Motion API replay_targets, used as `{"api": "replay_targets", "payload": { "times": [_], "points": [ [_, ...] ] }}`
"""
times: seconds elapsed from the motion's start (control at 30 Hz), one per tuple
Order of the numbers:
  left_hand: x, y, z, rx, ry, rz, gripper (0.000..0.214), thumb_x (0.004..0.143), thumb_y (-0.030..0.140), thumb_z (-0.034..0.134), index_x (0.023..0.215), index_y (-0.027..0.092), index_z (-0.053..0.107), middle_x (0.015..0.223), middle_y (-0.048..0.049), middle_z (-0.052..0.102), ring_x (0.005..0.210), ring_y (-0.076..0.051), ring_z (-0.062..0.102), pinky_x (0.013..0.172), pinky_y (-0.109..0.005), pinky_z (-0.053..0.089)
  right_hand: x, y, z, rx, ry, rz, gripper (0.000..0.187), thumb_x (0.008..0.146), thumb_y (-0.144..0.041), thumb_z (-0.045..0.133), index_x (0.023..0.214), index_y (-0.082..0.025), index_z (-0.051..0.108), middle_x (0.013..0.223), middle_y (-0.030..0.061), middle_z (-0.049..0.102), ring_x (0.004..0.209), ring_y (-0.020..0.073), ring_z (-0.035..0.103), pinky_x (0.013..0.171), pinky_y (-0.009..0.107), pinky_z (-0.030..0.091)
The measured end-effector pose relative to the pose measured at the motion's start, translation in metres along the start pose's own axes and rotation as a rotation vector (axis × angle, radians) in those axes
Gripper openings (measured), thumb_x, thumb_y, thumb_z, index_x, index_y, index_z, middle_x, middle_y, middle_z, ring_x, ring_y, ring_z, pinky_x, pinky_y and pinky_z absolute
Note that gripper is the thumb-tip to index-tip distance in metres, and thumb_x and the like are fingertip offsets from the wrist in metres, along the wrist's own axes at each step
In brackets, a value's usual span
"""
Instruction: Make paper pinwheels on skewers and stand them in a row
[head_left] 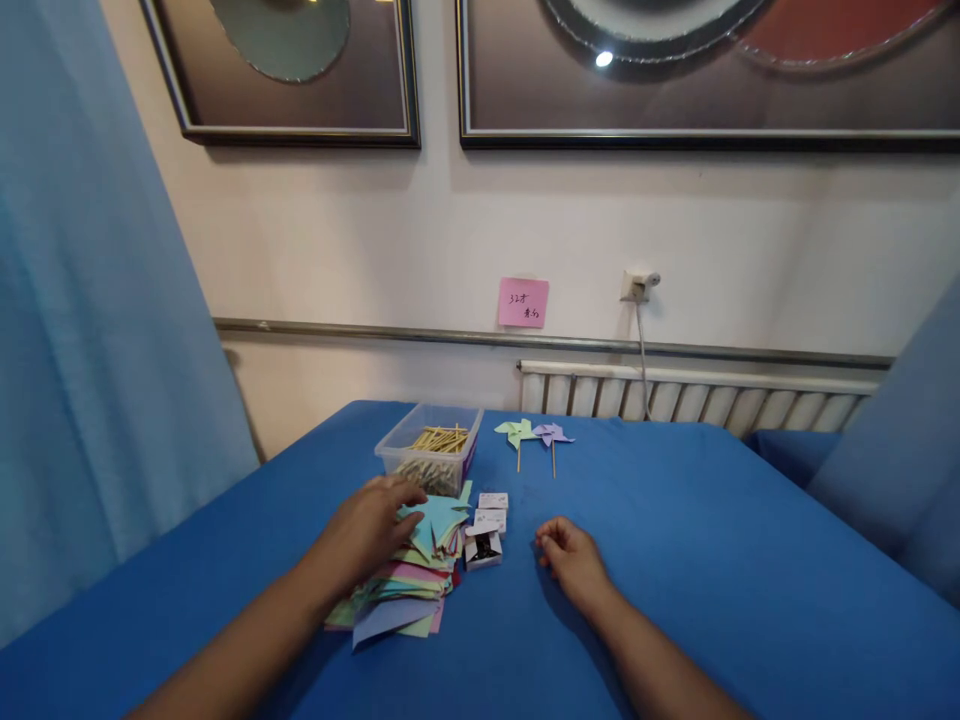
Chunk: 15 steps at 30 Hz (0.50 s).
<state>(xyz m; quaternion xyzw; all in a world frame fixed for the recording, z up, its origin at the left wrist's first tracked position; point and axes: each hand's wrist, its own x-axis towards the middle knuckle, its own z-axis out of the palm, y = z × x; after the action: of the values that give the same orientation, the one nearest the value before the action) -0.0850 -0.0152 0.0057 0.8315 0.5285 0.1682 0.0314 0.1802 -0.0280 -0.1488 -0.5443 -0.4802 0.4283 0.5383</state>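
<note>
My left hand is over the stack of coloured paper sheets, its fingers apart at the light blue top sheet; I cannot tell if the fingertips touch it. Cuts show in some of the sheets. To the right of the stack stand small white boxes, the nearest one open with dark contents. My right hand rests on the blue cloth with its fingers curled together; whatever they may hold is hidden.
Behind the stack is a clear plastic tub of wooden sticks. A green pinwheel and a purple pinwheel lie at the back of the blue-covered table. Beyond it are a radiator and a cord. Blue curtains hang beside.
</note>
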Motion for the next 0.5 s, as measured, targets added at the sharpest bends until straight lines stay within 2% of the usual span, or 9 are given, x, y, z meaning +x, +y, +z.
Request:
{"api": "replay_targets", "payload": {
  "times": [0.1, 0.23, 0.37, 0.5],
  "points": [
    [0.001, 0.001, 0.003, 0.065, -0.048, 0.136, 0.029, 0.075, 0.023, 0.05, 0.098, 0.025, 0.067, 0.109, -0.0044, 0.064, 0.103, -0.025, 0.052, 0.09, -0.034, 0.035, -0.001, 0.0, 0.0, -0.023, -0.016, -0.012, 0.01, 0.068, -0.027, 0.055, 0.071, -0.018, 0.059, 0.064, -0.0002, 0.062, 0.052, 0.0133, 0.055, 0.043, 0.02, 0.039],
    [0.009, 0.009, 0.01, 0.08, -0.133, 0.204, 0.032, 0.071, 0.015, 0.05, 0.096, 0.024, 0.068, 0.112, -0.0068, 0.064, 0.104, -0.027, 0.053, 0.091, -0.037, 0.034, -0.001, 0.0, 0.0, -0.052, -0.032, -0.025, 0.01, 0.069, -0.026, 0.052, 0.071, -0.019, 0.059, 0.067, -0.0004, 0.062, 0.052, 0.0128, 0.056, 0.047, 0.021, 0.041],
    [0.01, 0.009, 0.017, 0.048, -0.193, 0.145, 0.03, 0.069, 0.018, 0.053, 0.095, 0.023, 0.068, 0.1, -0.0085, 0.068, 0.094, -0.026, 0.058, 0.083, -0.035, 0.038, 0.0, 0.0, -0.001, -0.083, -0.038, -0.028, 0.009, 0.07, -0.025, 0.052, 0.071, -0.019, 0.059, 0.065, -0.0009, 0.062, 0.053, 0.0134, 0.057, 0.048, 0.021, 0.042],
    [0.005, 0.007, 0.019, 0.038, -0.191, 0.072, 0.022, 0.074, 0.024, 0.051, 0.085, 0.023, 0.069, 0.088, -0.0082, 0.069, 0.085, -0.025, 0.059, 0.076, -0.032, 0.039, 0.001, 0.002, -0.001, -0.118, -0.033, -0.028, 0.008, 0.07, -0.024, 0.054, 0.071, -0.019, 0.06, 0.066, -0.0004, 0.064, 0.056, 0.0143, 0.058, 0.051, 0.022, 0.043]
  ]
}}
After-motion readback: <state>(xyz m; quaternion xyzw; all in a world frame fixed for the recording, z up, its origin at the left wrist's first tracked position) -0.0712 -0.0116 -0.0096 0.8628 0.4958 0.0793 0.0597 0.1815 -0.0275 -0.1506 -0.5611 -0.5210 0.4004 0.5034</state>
